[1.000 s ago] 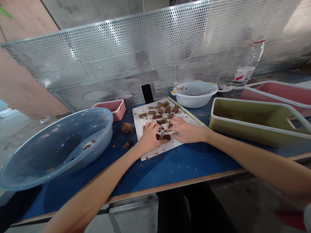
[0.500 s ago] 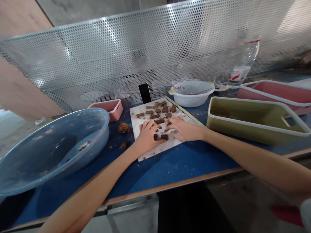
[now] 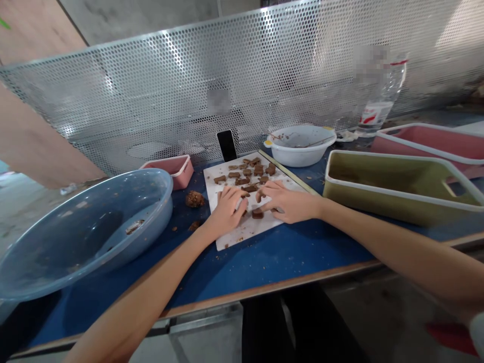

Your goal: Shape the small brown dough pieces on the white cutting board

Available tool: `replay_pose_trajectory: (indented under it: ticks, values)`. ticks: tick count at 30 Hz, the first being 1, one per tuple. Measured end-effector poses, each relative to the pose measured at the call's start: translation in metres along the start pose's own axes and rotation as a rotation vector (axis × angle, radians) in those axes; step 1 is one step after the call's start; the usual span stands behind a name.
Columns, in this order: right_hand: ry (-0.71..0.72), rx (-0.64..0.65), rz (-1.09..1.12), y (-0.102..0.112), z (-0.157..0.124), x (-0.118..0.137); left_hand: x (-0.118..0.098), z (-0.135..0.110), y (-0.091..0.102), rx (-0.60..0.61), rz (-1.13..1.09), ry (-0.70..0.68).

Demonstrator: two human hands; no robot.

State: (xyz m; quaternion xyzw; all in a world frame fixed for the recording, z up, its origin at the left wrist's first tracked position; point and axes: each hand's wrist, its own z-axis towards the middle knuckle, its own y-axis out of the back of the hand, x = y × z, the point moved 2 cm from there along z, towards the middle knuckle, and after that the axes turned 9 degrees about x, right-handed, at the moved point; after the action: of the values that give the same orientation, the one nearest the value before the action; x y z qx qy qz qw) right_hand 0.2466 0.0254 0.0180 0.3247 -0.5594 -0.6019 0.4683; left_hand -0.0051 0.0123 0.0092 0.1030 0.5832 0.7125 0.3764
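Many small brown clay-like pieces [image 3: 247,173] lie in loose rows on a white board [image 3: 242,234]. My left hand [image 3: 227,210] is over the board's left half, fingers curved and thumb raised, with a gap between thumb and index finger. Near its thumb a brown bit shows partly; what lies beneath the palm is hidden. From the right, my right hand [image 3: 287,202] reaches in low with its fingers bent and apart. Its extended finger is close to or touching a small brown block [image 3: 257,214]. Between and beyond the hands lies a longer brown piece [image 3: 248,188].
On the blue table [image 3: 272,257], a big blue basin [image 3: 151,242] and pink box [image 3: 183,174] stand left. Brown lumps [image 3: 194,198] lie beside the board. Behind are a phone [image 3: 227,146] and white basin [image 3: 298,156]; right are a green bin [image 3: 378,194], pink bin [image 3: 446,143] and bottle [image 3: 374,116].
My left thumb has lifted away from the small brown block and drawn up toward the fingers. My right hand's finger has come down to that block. The view has shifted slightly.
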Motion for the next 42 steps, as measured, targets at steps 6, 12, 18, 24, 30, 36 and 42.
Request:
replay_pose_trajectory:
  ticks: [6,12,18,24,30,36,42]
  values:
    - [0.109,0.019,-0.052,0.001,-0.002,-0.005,0.014,0.003,-0.001,-0.164,-0.005,0.055]
    - [0.097,-0.027,-0.067,-0.001,0.0,-0.004,0.012,0.003,-0.002,-0.16,-0.003,0.028]
    - [0.122,-0.032,0.027,-0.001,0.0,0.0,0.016,0.003,-0.005,-0.113,0.019,0.023]
    - [0.112,-0.047,0.053,0.001,0.0,0.002,0.017,0.003,-0.005,-0.11,0.025,0.027]
    - [0.166,-0.044,0.016,0.005,-0.001,0.004,0.017,0.002,-0.004,-0.118,0.023,0.032]
    - [0.171,0.044,-0.063,0.003,0.0,0.008,0.016,0.002,-0.004,-0.128,0.024,0.032]
    - [0.159,-0.01,-0.065,0.005,0.0,0.01,0.017,0.002,-0.004,-0.124,0.029,0.018]
